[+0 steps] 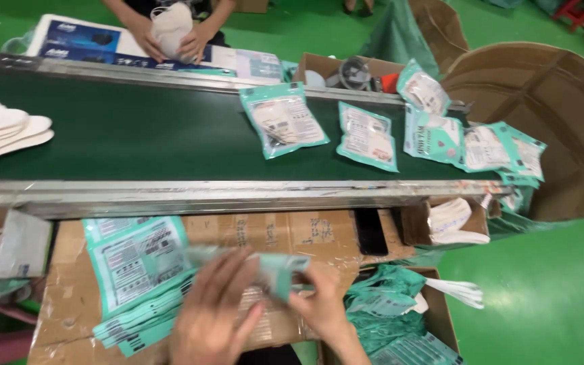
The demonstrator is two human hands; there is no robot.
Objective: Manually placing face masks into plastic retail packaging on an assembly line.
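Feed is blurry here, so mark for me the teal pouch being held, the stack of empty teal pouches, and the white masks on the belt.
teal pouch (pixel 285 272): head view, its middle.
stack of empty teal pouches (pixel 136 260): head view, top pouch's face.
white masks (pixel 1 128): head view, pile's middle.

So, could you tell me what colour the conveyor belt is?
Dark green belt, seen in the head view.

The teal pouch (pixel 275 270) between the left hand (pixel 214 318) and right hand (pixel 322 301) is smeared by motion, so its contents cannot be told. Both wrists run off the bottom edge. The co-worker's hands (pixel 170 37) are cut at the forearms by the top edge. The white masks (pixel 1 128) run off the left edge, and the pouch stack (pixel 136 318) is partly hidden by the left hand.
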